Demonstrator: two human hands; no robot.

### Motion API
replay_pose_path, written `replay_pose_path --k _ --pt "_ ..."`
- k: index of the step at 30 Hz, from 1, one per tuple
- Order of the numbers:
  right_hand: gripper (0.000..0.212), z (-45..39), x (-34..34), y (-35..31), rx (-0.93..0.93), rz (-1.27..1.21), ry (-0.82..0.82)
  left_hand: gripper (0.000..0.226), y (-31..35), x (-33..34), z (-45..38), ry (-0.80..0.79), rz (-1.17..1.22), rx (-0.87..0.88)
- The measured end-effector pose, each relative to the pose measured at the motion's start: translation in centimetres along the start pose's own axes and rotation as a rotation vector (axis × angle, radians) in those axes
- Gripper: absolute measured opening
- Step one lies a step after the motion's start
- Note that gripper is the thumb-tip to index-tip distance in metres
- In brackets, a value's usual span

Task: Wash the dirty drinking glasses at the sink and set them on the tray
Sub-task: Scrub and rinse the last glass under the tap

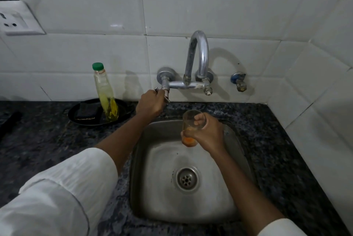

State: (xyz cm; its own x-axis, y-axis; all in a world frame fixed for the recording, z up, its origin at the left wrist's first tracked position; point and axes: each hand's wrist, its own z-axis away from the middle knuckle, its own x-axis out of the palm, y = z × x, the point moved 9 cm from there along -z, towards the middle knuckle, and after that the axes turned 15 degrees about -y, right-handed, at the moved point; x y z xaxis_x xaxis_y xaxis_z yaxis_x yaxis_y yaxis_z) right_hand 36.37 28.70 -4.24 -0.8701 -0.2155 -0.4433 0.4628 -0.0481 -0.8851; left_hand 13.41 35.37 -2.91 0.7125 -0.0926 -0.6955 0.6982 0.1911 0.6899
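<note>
A clear drinking glass [188, 121] with an orange residue at its bottom is held upright over the steel sink [150, 188], just below the curved tap spout [198, 54]. My right hand [206, 132] is wrapped around its side. My left hand [150, 103] grips the left tap handle [165, 96] on the wall-mounted mixer. No water is seen running. The sink basin holds nothing else and its drain [186, 178] is uncovered. No tray for clean glasses is in view.
A black round dish [76, 115] on the dark granite counter left of the sink holds a dark scrub pad [87, 112] and a green-capped bottle of yellow liquid [105, 92]. A small blue-handled valve [238, 81] sits right of the tap. A socket plate [17, 20] is on the wall.
</note>
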Motion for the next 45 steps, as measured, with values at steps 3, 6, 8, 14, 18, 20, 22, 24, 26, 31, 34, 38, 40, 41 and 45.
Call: replay_pose_path --k 3,6,8,14,18,20,22,24,26,31,34,38,40,41,45 --pt "0.057 0.0 -0.2 -0.2 0.005 0.005 0.010 0.059 -0.3 -0.1 0.3 0.016 0.229 -0.017" --pt "0.054 0.1 -0.5 -0.4 0.011 0.012 0.022 0.062 -0.5 0.0 0.5 0.027 0.355 -0.018" --pt "0.051 0.3 -0.6 -0.6 0.009 0.019 0.027 0.062 -0.7 0.1 0.4 0.018 0.388 -0.018" --pt "0.050 0.7 -1.0 -0.3 -0.008 0.025 0.032 0.049 -0.3 0.4 1.8 0.006 0.414 -0.035" --pt "0.052 1.0 -1.1 -0.3 -0.019 -0.003 0.052 0.048 -1.4 7.1 5.3 -0.216 0.678 -0.154" --pt "0.053 1.3 -0.9 -0.6 -0.009 0.002 0.075 0.057 -1.3 12.9 7.6 -0.457 0.909 -0.232" --pt "0.051 1.5 -0.6 -0.6 0.020 0.001 0.098 0.059 -0.3 16.8 8.9 -0.583 1.244 -0.252" --pt "0.052 1.5 0.1 -0.5 0.045 -0.004 0.059 0.056 0.8 18.3 8.9 -0.578 1.536 -0.223" --pt "0.056 1.8 0.0 -0.6 0.029 0.095 0.022 0.051 0.7 18.6 8.1 -0.537 1.626 -0.218" --pt "0.043 4.4 -1.6 -5.4 -0.448 0.612 -0.031 0.049 -1.3 18.1 6.9 -0.540 1.451 -0.280" --pt "0.014 3.2 2.5 -3.8 -0.323 0.904 -0.490 0.044 -0.6 17.7 6.6 -0.594 1.344 -0.247" --pt "0.012 1.0 3.6 -3.5 -0.203 0.763 -0.484 0.053 -0.3 17.3 6.5 -0.535 1.522 -0.124" --pt "0.015 -0.1 3.2 -2.7 -0.080 0.283 -0.331 0.043 -0.7 17.7 6.5 -0.459 1.709 -0.061" --pt "0.018 0.1 3.2 -2.7 -0.101 0.177 -0.273 0.037 -0.6 18.1 6.3 -0.467 1.753 -0.029" --pt "0.015 0.8 5.2 -2.4 -0.320 0.906 -0.483 0.048 -1.1 17.2 5.3 -0.516 1.530 -0.108"
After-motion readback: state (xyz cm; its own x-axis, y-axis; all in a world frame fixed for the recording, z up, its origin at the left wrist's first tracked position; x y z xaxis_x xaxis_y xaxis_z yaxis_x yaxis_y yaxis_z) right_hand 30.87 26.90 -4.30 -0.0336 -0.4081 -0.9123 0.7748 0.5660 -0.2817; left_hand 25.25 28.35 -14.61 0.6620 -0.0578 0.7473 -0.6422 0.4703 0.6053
